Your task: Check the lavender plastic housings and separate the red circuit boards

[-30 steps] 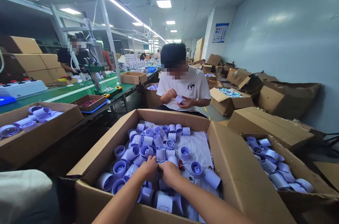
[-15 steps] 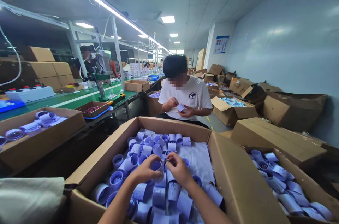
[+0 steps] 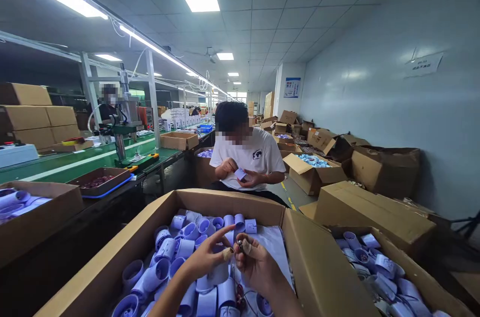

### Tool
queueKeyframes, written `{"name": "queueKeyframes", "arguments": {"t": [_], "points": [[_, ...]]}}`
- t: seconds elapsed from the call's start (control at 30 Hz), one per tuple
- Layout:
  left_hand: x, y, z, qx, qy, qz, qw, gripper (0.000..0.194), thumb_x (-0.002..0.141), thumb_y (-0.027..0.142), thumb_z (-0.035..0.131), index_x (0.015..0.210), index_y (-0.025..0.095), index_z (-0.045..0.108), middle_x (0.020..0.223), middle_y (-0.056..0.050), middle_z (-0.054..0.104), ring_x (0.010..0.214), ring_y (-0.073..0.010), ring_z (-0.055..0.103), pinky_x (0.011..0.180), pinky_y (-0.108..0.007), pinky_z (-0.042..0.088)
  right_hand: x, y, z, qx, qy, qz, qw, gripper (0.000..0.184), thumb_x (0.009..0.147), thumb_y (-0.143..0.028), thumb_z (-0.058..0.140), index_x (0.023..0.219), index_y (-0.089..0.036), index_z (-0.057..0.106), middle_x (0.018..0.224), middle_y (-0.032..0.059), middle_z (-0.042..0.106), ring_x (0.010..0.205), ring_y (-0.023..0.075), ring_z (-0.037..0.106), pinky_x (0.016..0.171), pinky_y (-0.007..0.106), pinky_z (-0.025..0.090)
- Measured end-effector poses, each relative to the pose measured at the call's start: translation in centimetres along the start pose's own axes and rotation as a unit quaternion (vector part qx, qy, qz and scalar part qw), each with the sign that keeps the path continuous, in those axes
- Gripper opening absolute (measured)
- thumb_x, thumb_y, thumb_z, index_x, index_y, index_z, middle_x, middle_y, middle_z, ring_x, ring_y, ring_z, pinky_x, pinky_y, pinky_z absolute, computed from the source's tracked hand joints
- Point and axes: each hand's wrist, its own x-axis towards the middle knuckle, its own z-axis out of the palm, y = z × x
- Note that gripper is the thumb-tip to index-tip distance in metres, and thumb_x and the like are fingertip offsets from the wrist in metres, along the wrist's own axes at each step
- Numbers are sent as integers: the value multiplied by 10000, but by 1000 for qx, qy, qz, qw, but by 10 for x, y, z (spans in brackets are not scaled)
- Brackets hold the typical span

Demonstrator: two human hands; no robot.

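Observation:
My left hand (image 3: 210,256) is over the middle of the cardboard box, its index finger stretched out and thumb apart. Under the thumb a lavender plastic cup (image 3: 218,274) appears gripped by the lower fingers, which are mostly hidden. Close beside it, my right hand (image 3: 255,257) pinches a small shiny metal part (image 3: 240,244) between thumb and fingertips. Tape-like wraps cover both thumbs. Below the hands hang or lie thin dark red wires (image 3: 240,297); whether they join the metal part I cannot tell. Many similar cups (image 3: 157,272) fill the box around my hands.
The box's cardboard wall (image 3: 228,202) surrounds the work. Across from me a co-worker (image 3: 249,157) handles another lavender cup (image 3: 240,174). More cups lie in boxes at right (image 3: 386,264) and left (image 3: 15,202). A green bench (image 3: 135,149) carries a press (image 3: 122,132) and a tray of red parts (image 3: 99,179).
The view has tilted up and turned right. My left index finger has straightened away from the cup, and my right hand has rolled so the metal part shows at its fingertips.

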Motion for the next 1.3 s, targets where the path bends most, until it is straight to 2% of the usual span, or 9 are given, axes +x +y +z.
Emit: {"name": "queueKeyframes", "arguments": {"t": [0.1, 0.2, 0.33, 0.47, 0.67, 1.0, 1.17, 1.23, 1.3], "points": [[-4, -1, 3, -29, -67, 37, 997, 519, 710, 582, 620, 1058, 201, 672, 951, -42, 647, 943, -219, 549, 907, -328, 401, -4, -2, -3, -15, -27, 14, 999, 298, 608, -213, 832, 865, -138, 700, 666, 7, 686, 521, 26, 583, 506, 99, 465], [-12, 0, 5, -23, -61, 52, 996, 409, 720, 528, 643, 908, 172, 718, 934, -52, 661, 931, -227, 558, 894, -330, 413, -7, 1, -4, -33, -39, 45, 998, 366, 583, -208, 848, 904, -110, 702, 662, 17, 687, 540, 26, 595, 525, 87, 469], [-19, 0, 1, -14, -69, 54, 996, 465, 703, 514, 673, 1047, 202, 685, 1039, -52, 650, 1000, -229, 547, 940, -336, 392, -9, 4, -4, -57, -50, 71, 995, 308, 588, -224, 845, 839, -109, 709, 672, 17, 691, 520, 23, 594, 499, 84, 459], [-23, 1, -2, 5, -91, 58, 994, 510, 685, 589, 650, 1028, 215, 705, 909, -39, 624, 883, -198, 547, 853, -304, 411, -13, 5, -4, -81, -74, 98, 989, 270, 618, -243, 827, 831, -132, 703, 696, 21, 703, 517, 31, 606, 495, 89, 467], [-23, -3, -3, 28, -55, 94, 994, 530, 638, 667, 628, 865, 206, 757, 821, -27, 545, 775, -153, 523, 740, -260, 417, -18, 4, -6, -105, -80, 124, 983, 255, 637, -270, 814, 828, -159, 689, 688, 24, 714, 503, 47, 621, 469, 93, 460], [-21, -7, -3, 90, 8, 94, 991, 309, 713, 482, 670, 739, 182, 736, 826, -32, 565, 765, -141, 561, 765, -271, 448, -19, -7, -2, -122, -77, 82, 986, 260, 589, -248, 841, 791, -164, 699, 675, 10, 706, 492, 32, 588, 476, 98, 442], [-26, -1, -3, 41, -3, 68, 997, 434, 697, 496, 685, 1028, 215, 687, 938, -37, 632, 893, -170, 567, 875, -300, 434, -22, -4, -4, -98, -124, 66, 985, 222, 625, -254, 820, 783, -173, 686, 665, -2, 688, 459, 23, 552, 445, 106, 413], [-29, 4, -1, -5, -39, 58, 998, 573, 693, 522, 679, 1182, 231, 609, 972, -35, 647, 917, -176, 565, 895, -310, 428, -22, 1, -7, -84, -151, 77, 982, 208, 643, -265, 807, 777, -175, 676, 653, -7, 680, 423, 19, 524, 405, 107, 384], [-31, 7, 1, -28, -86, 55, 994, 576, 699, 548, 659, 1172, 220, 622, 942, -36, 656, 889, -178, 567, 874, -308, 432, -22, 6, -9, -80, -169, 92, 978, 216, 648, -274, 802, 781, -170, 667, 646, -6, 677, 394, 21, 506, 373, 109, 365]]}}
